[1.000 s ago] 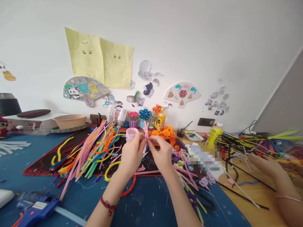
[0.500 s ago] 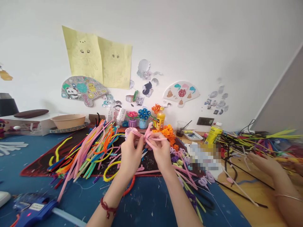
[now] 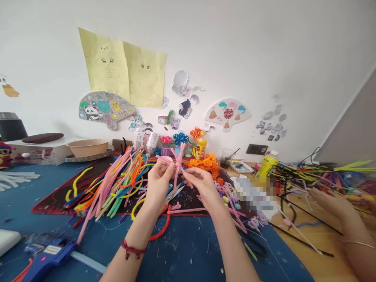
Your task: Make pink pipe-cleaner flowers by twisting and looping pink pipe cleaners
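Note:
Between my two hands is a cluster of pink pipe cleaners (image 3: 178, 164), crossed at the middle with arms sticking out several ways. My left hand (image 3: 160, 181) pinches one arm of it between thumb and fingers. On the other side my right hand (image 3: 202, 183) has thumb and fingertips closed on another arm near the crossing. Below, on the dark mat (image 3: 188, 203), lie scissors (image 3: 175, 193) with their blades apart. A loop of red pipe cleaner (image 3: 164, 231) rests near my left forearm.
Many coloured pipe cleaners (image 3: 113, 180) lie left of my hands. A blue glue gun (image 3: 51, 256) sits front left. Orange pipe-cleaner pieces (image 3: 207, 164), a juice bottle (image 3: 201, 145) and flower pots (image 3: 166, 150) stand behind. Another person's hand (image 3: 331, 201) is at the right.
The pink cluster has turned, and its crossed arms now spread out in view. My right hand has shifted slightly right, and the scissors below show more fully.

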`<state>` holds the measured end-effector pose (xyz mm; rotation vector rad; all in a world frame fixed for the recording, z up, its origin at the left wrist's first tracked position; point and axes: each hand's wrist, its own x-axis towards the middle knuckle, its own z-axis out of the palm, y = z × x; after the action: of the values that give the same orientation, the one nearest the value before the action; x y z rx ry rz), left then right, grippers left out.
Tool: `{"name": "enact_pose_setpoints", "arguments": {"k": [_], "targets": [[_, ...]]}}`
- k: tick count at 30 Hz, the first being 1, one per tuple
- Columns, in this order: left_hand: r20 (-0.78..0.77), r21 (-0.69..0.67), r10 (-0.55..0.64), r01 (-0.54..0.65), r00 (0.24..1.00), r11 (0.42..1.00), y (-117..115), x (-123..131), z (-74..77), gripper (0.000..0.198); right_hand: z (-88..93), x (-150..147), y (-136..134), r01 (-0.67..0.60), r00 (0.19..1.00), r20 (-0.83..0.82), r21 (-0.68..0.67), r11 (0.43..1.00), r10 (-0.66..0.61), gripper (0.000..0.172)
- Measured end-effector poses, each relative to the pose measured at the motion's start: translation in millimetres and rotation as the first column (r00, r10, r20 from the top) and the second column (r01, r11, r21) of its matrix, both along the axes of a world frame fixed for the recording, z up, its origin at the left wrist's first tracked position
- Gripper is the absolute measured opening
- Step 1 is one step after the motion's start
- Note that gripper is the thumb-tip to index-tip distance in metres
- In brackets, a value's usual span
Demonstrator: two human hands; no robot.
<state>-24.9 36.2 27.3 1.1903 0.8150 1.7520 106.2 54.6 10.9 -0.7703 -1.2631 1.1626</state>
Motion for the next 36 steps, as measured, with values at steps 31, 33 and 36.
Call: {"name": "enact_pose_setpoints", "arguments": {"k": [31,33,36], "targets": [[-0.224,0.161,0.137,-0.102,0.965,0.982,-7,17,-5.3,0.010,2.5,-14,-7,0.238,0.970,-0.024,0.268,0.934,-0.240,0.020],[-0.146,0.119,0.094,-0.077,0.985,0.990,-7,18,-3.6,0.010,3.3,-15,-7,0.222,0.972,-0.111,0.148,0.964,-0.206,0.019],[-0.044,0.063,0.049,-0.046,0.998,0.997,-8,18,-1.4,0.010,5.3,-13,-7,0.146,0.962,-0.229,-0.035,0.989,-0.150,0.017]]}}
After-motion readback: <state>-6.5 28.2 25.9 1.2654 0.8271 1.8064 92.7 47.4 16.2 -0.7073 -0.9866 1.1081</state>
